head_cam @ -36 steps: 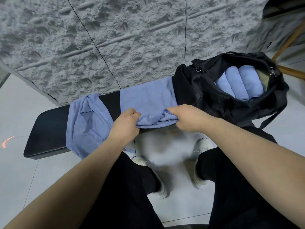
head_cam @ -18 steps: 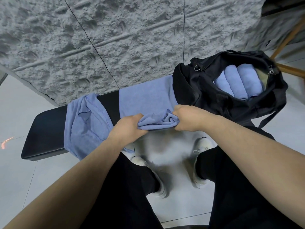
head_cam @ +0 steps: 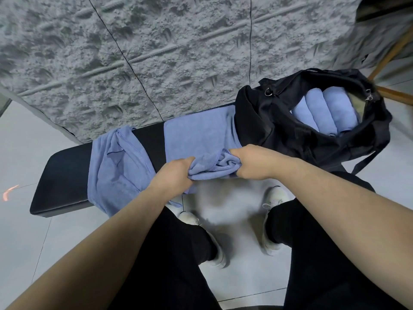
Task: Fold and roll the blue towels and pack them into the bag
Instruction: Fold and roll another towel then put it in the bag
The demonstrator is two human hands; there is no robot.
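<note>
Left hand (head_cam: 173,175): grip curled round the left end of the roll forming at the near edge of the towel (head_cam: 199,137), fingers tucked under the bunched cloth, knuckles up. Right hand (head_cam: 252,162): grip closed on the right end of the same roll, fist-like, thumb side toward the middle. Between the two hands the cloth is gathered into a loose, wrinkled roll with a stitched hem showing.

Beyond the roll, the unrolled part of that towel lies flat across the surface (head_cam: 64,175), a black padded bench running from lower left toward centre right of the frame. The towel's far right corner touches the bag.

Left of the hands, a second towel (head_cam: 116,171) is draped rumpled over the surface, its lower edge hanging off the near side. A strip of bare black padding separates the two towels.

Bag (head_cam: 312,139): black, soft, sitting on the right end of the surface, upper right of frame, mouth open toward the camera. Inside, three rolled towels (head_cam: 321,110) lie side by side, touching. Metal rings on the rim; a strap hangs down at the right.

Behind: rough grey textured wall (head_cam: 156,52). Below: pale tiled floor (head_cam: 22,231), black trousers, white shoes (head_cam: 271,220). Wooden legs (head_cam: 388,57) at the upper right edge.
</note>
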